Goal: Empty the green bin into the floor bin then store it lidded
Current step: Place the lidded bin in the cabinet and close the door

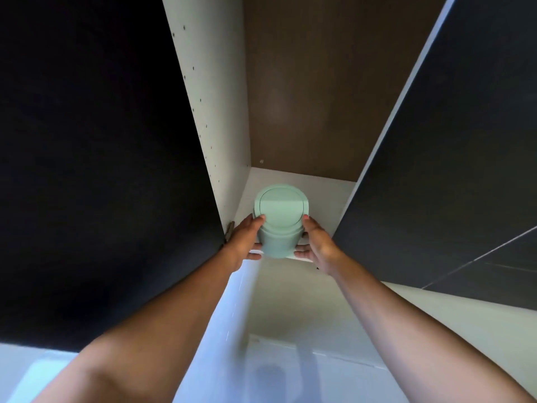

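Observation:
A small round pale green bin [277, 242] with its swing lid [281, 207] fitted stands at the front edge of a white cabinet shelf [325, 187]. My left hand [244, 242] clasps its left side, thumb under the base and fingertips at the lid rim. On the opposite side my right hand [318, 242] presses against it in the same way. Both arms reach upward into the open cabinet. The floor bin is out of view.
The cabinet has a white left wall [215, 112] with peg holes and a brown back panel [313, 82]. A dark open door [101, 170] hangs at the left, and another dark door [450, 170] at the right. A hinge [229, 229] sits by my left hand.

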Demonstrator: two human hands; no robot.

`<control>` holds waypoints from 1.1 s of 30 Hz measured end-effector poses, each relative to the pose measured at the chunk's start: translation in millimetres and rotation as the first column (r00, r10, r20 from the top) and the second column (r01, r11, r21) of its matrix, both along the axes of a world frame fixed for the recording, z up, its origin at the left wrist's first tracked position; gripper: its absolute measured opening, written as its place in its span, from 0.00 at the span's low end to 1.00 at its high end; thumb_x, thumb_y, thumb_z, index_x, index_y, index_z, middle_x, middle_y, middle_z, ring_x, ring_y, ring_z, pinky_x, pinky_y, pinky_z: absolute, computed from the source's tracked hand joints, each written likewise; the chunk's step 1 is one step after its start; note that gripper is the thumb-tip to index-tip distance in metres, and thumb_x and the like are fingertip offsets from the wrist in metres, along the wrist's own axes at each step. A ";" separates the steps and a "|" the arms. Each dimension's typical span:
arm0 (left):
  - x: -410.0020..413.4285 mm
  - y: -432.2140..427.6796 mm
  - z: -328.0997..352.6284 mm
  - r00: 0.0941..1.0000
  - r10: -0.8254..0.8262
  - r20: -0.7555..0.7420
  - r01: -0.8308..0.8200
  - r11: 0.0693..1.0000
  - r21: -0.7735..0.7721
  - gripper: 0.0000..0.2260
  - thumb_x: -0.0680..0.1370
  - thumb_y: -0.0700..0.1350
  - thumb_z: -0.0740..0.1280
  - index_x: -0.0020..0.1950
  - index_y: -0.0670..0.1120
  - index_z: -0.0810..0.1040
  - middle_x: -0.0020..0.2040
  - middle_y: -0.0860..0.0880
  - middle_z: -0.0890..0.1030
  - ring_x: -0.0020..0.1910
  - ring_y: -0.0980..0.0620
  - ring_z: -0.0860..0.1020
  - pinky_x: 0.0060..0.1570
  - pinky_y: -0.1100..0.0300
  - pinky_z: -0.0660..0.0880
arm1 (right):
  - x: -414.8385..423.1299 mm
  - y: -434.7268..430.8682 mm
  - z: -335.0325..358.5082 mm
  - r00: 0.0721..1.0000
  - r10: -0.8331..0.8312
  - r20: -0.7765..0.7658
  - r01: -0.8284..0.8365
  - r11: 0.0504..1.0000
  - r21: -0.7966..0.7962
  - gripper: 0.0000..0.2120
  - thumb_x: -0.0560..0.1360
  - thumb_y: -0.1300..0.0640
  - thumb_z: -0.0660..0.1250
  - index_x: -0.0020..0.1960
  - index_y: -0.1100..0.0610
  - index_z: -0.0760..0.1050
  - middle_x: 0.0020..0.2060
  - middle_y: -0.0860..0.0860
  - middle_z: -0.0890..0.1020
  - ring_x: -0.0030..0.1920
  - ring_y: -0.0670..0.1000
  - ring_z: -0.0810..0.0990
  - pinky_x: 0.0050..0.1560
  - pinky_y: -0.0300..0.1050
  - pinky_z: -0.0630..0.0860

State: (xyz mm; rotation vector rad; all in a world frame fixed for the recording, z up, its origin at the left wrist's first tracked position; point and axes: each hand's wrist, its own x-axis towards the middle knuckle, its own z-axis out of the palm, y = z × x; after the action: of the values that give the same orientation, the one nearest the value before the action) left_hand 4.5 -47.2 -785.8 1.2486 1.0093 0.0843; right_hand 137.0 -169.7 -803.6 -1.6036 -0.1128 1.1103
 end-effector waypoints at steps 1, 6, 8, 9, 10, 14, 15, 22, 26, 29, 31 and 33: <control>5.6 0.5 -7.1 1.000 -0.003 0.000 0.003 1.000 0.003 0.14 0.79 0.62 0.61 0.63 0.63 0.69 0.61 0.54 0.74 0.50 0.47 0.82 0.54 0.43 0.81 | 3.9 2.0 -8.2 1.000 -0.004 0.000 0.004 1.000 -0.002 0.24 0.82 0.39 0.51 0.75 0.47 0.61 0.74 0.55 0.66 0.67 0.65 0.72 0.53 0.53 0.75; 23.5 2.2 -32.1 1.000 -0.023 -0.011 0.023 1.000 -0.017 0.22 0.79 0.61 0.59 0.72 0.58 0.67 0.65 0.52 0.73 0.54 0.41 0.82 0.53 0.42 0.81 | 15.4 11.4 -32.6 0.999 -0.053 -0.008 0.053 0.998 -0.036 0.25 0.82 0.40 0.51 0.76 0.48 0.60 0.75 0.55 0.66 0.66 0.65 0.73 0.55 0.54 0.75; 27.6 2.9 -38.7 0.999 -0.035 -0.014 0.034 0.999 -0.026 0.23 0.80 0.61 0.59 0.73 0.58 0.67 0.66 0.51 0.72 0.57 0.40 0.82 0.53 0.40 0.81 | 17.8 13.0 -38.1 0.997 -0.071 -0.012 0.071 0.996 -0.046 0.25 0.82 0.40 0.51 0.76 0.48 0.60 0.75 0.55 0.66 0.66 0.65 0.74 0.54 0.54 0.75; 29.3 3.4 -41.3 0.999 -0.035 -0.017 0.035 0.999 -0.029 0.23 0.80 0.61 0.59 0.73 0.57 0.67 0.66 0.50 0.72 0.57 0.40 0.81 0.54 0.39 0.80 | 18.9 13.7 -40.3 0.997 -0.078 -0.016 0.077 0.996 -0.047 0.25 0.82 0.40 0.51 0.76 0.48 0.60 0.75 0.55 0.66 0.66 0.65 0.74 0.54 0.54 0.75; 31.3 3.9 -43.1 0.999 -0.035 -0.018 0.034 0.999 -0.032 0.22 0.80 0.61 0.59 0.74 0.57 0.67 0.66 0.50 0.72 0.58 0.39 0.81 0.54 0.39 0.80 | 19.9 14.4 -42.2 0.997 -0.081 -0.019 0.080 0.996 -0.048 0.25 0.82 0.40 0.51 0.76 0.48 0.61 0.75 0.55 0.67 0.66 0.65 0.74 0.54 0.54 0.75; 38.4 5.9 -50.2 0.999 -0.042 -0.007 0.042 0.999 -0.031 0.22 0.80 0.60 0.60 0.74 0.57 0.67 0.68 0.49 0.72 0.59 0.39 0.80 0.52 0.42 0.81 | 22.3 15.4 -47.6 0.994 -0.102 -0.034 0.100 0.994 -0.054 0.26 0.81 0.39 0.51 0.75 0.47 0.61 0.74 0.55 0.68 0.64 0.64 0.76 0.56 0.55 0.74; 39.8 6.8 -50.8 0.999 -0.039 -0.002 0.039 0.999 -0.025 0.22 0.80 0.60 0.60 0.73 0.57 0.67 0.68 0.49 0.73 0.59 0.39 0.80 0.50 0.43 0.82 | 22.4 15.7 -47.8 0.994 -0.103 -0.026 0.101 0.993 -0.059 0.26 0.81 0.38 0.51 0.75 0.47 0.61 0.74 0.54 0.69 0.64 0.64 0.77 0.56 0.55 0.75; 55.7 3.3 -55.1 0.994 0.083 0.066 -0.082 0.996 -0.018 0.25 0.81 0.55 0.63 0.76 0.53 0.65 0.71 0.46 0.73 0.65 0.40 0.76 0.52 0.47 0.79 | 25.5 19.3 -39.2 0.997 -0.078 0.013 0.079 0.996 -0.051 0.23 0.81 0.41 0.54 0.74 0.47 0.63 0.63 0.51 0.72 0.56 0.58 0.80 0.45 0.49 0.77; 58.0 -2.2 -52.9 0.983 0.136 0.119 -0.124 0.987 -0.103 0.30 0.82 0.53 0.61 0.81 0.53 0.52 0.77 0.47 0.66 0.73 0.43 0.69 0.60 0.50 0.73 | 23.7 23.2 -36.3 0.996 -0.086 0.018 0.086 0.996 0.028 0.23 0.79 0.44 0.60 0.73 0.46 0.64 0.68 0.47 0.71 0.63 0.55 0.74 0.57 0.52 0.72; 55.7 -0.7 -48.6 0.995 0.046 0.091 -0.043 0.999 -0.032 0.22 0.83 0.53 0.59 0.77 0.53 0.63 0.73 0.49 0.70 0.67 0.45 0.73 0.60 0.49 0.74 | 23.0 23.4 -33.3 0.994 -0.094 0.054 0.091 0.995 0.047 0.26 0.78 0.46 0.63 0.74 0.46 0.62 0.71 0.50 0.70 0.70 0.54 0.69 0.59 0.50 0.70; 52.4 1.6 -45.2 0.997 0.032 0.074 -0.033 0.999 0.007 0.19 0.83 0.52 0.60 0.74 0.53 0.68 0.67 0.50 0.74 0.60 0.47 0.75 0.59 0.48 0.75 | 22.3 22.0 -30.3 0.992 -0.109 0.059 0.107 0.993 0.043 0.26 0.78 0.47 0.63 0.75 0.47 0.62 0.72 0.51 0.70 0.70 0.54 0.69 0.58 0.49 0.69; 48.8 5.6 -41.4 0.996 0.055 0.064 -0.057 0.998 0.028 0.19 0.83 0.50 0.61 0.74 0.52 0.70 0.62 0.50 0.75 0.58 0.47 0.76 0.60 0.47 0.76 | 21.2 20.3 -25.2 0.990 -0.124 0.071 0.123 0.992 0.019 0.26 0.78 0.47 0.63 0.74 0.48 0.63 0.72 0.51 0.70 0.69 0.55 0.70 0.58 0.50 0.71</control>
State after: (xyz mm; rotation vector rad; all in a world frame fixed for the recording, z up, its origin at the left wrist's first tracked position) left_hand 53.3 -41.6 -827.2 1.2374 0.9909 0.1818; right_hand 158.2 -149.4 -828.8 -1.6156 -0.0676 0.9549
